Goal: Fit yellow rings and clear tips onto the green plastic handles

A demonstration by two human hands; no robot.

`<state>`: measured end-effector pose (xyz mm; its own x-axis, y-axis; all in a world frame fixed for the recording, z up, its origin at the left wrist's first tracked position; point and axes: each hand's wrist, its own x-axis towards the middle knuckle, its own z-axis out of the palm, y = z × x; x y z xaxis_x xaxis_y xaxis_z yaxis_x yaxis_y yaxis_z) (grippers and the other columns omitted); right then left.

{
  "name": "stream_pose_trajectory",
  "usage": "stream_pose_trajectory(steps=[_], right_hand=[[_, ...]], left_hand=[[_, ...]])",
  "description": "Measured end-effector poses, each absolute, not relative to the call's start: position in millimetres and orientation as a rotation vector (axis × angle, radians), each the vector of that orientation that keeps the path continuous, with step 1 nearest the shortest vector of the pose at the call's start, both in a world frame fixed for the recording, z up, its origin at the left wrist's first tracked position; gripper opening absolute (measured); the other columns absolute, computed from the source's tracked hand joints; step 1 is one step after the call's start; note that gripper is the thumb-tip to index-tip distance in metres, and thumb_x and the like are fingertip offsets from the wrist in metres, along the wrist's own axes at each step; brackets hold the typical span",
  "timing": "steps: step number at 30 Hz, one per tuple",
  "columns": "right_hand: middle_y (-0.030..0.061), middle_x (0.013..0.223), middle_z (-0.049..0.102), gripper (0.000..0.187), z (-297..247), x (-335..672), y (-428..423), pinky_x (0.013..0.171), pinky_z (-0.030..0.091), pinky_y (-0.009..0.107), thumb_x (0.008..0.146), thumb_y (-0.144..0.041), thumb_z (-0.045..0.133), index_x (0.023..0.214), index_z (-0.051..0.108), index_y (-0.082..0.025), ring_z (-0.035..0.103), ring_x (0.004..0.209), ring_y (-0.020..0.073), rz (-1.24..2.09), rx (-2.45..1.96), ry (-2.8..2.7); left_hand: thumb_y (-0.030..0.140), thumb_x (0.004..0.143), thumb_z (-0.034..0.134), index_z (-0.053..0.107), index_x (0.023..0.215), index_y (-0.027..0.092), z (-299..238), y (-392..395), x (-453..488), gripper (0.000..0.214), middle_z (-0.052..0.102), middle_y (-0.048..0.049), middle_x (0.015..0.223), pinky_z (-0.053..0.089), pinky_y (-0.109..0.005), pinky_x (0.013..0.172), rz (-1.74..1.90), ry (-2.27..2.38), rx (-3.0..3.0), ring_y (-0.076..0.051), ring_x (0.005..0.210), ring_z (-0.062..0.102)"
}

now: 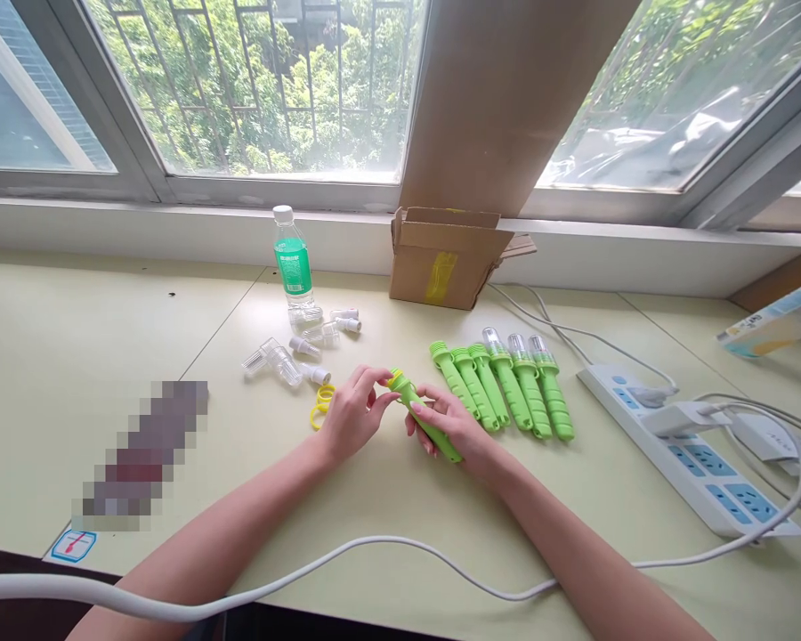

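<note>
My right hand [459, 429] is wrapped around a green ribbed flashlight body [446, 445], tilted with its open end up and to the left. At that end my left hand [352, 417] pinches a yellow ring [393, 380] that sits at the threaded rim; the fingers hide part of it. Loose yellow rings [319, 416] lie just left of my left hand. Beyond them are several clear plastic caps [281, 365] and small white cylinders [316, 374]. Right of my hands, several green flashlight bodies [464, 392] lie in a row, and three of them carry clear caps [517, 345].
A water bottle [294, 263] and a cardboard box [440, 267] stand near the window. A white power strip [681, 454] with plugs and cables is at the right. One white cable [374, 540] crosses the front of the table [374, 507]. A pixelated object [150, 450] lies at the left.
</note>
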<state>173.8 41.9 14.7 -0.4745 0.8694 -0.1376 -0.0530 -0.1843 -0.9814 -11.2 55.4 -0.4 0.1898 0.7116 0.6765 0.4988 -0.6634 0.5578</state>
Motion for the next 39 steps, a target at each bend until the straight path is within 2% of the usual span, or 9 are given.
stream_pose_trajectory(steps=[3, 6, 9, 15, 23, 30, 35, 39], right_hand=[[0.0018, 0.071, 0.062, 0.028, 14.6, 172.7, 40.6, 0.038, 0.036, 0.019, 0.087, -0.042, 0.056, 0.103, 0.054, -0.019, 0.049, 0.042, 0.0079, 1.717, -0.988, -1.398], [0.0041, 0.077, 0.062, 0.029, 16.5, 171.7, 39.5, 0.039, 0.037, 0.020, 0.088, -0.044, 0.053, 0.097, 0.057, -0.017, 0.051, 0.046, 0.0084, 1.711, -0.997, -1.423], [0.0054, 0.080, 0.061, 0.031, 17.1, 171.7, 40.0, 0.040, 0.039, 0.020, 0.089, -0.045, 0.051, 0.090, 0.060, -0.015, 0.053, 0.048, 0.0085, 1.732, -0.997, -1.444], [0.0038, 0.076, 0.060, 0.031, 13.9, 173.5, 42.0, 0.037, 0.036, 0.019, 0.089, -0.044, 0.051, 0.092, 0.060, -0.015, 0.050, 0.045, 0.0076, 1.768, -0.990, -1.417], [0.0043, 0.076, 0.062, 0.030, 14.2, 173.9, 41.7, 0.036, 0.034, 0.018, 0.091, -0.043, 0.048, 0.089, 0.059, -0.015, 0.049, 0.044, 0.0070, 1.772, -0.971, -1.384], [0.0015, 0.068, 0.061, 0.033, 13.2, 173.9, 41.9, 0.034, 0.033, 0.018, 0.088, -0.046, 0.050, 0.099, 0.058, -0.016, 0.047, 0.039, 0.0069, 1.787, -0.993, -1.374], [-0.0016, 0.066, 0.063, 0.039, 14.5, 174.4, 40.6, 0.033, 0.032, 0.018, 0.080, -0.044, 0.062, 0.109, 0.049, -0.020, 0.045, 0.035, 0.0068, 1.690, -1.094, -1.379], [0.0006, 0.068, 0.065, 0.037, 15.6, 174.2, 41.4, 0.033, 0.032, 0.019, 0.081, -0.046, 0.060, 0.105, 0.050, -0.019, 0.045, 0.036, 0.0073, 1.729, -1.052, -1.353]], left_hand=[[0.023, 0.086, 0.058, 0.053, 0.099, 0.019, -1.5, 54.5, -12.0, 0.015, 0.058, -0.0021, 0.092, 0.047, -0.020, 0.056, 1.487, 1.151, 2.263, -0.005, 0.055, 0.054], [0.023, 0.086, 0.058, 0.053, 0.099, 0.019, -2.2, 53.6, -12.3, 0.014, 0.057, -0.0029, 0.095, 0.046, -0.019, 0.056, 1.503, 1.163, 2.275, -0.004, 0.056, 0.054], [0.023, 0.086, 0.059, 0.053, 0.099, 0.019, -1.5, 53.3, -12.0, 0.015, 0.058, -0.0021, 0.091, 0.045, -0.019, 0.055, 1.502, 1.191, 2.269, -0.005, 0.055, 0.053], [0.024, 0.085, 0.060, 0.054, 0.099, 0.019, 0.6, 54.1, -11.3, 0.016, 0.059, 0.0006, 0.082, 0.045, -0.019, 0.054, 1.490, 1.210, 2.257, -0.005, 0.051, 0.049], [0.025, 0.086, 0.059, 0.052, 0.099, 0.020, -2.9, 53.1, -10.6, 0.016, 0.058, -0.0025, 0.095, 0.046, -0.019, 0.054, 1.465, 1.187, 2.220, -0.004, 0.054, 0.052], [0.022, 0.084, 0.061, 0.053, 0.097, 0.020, -1.2, 54.1, -9.8, 0.016, 0.059, 0.0012, 0.083, 0.046, -0.020, 0.054, 1.452, 1.230, 2.182, -0.004, 0.050, 0.049], [0.022, 0.086, 0.057, 0.051, 0.101, 0.020, -0.8, 53.2, -11.4, 0.017, 0.057, -0.0021, 0.094, 0.049, -0.020, 0.055, 1.432, 1.093, 2.165, -0.004, 0.055, 0.052], [0.019, 0.085, 0.055, 0.050, 0.108, 0.020, -1.9, 52.4, -12.4, 0.024, 0.052, -0.0049, 0.104, 0.052, -0.020, 0.056, 1.377, 1.001, 2.176, -0.003, 0.058, 0.054]])
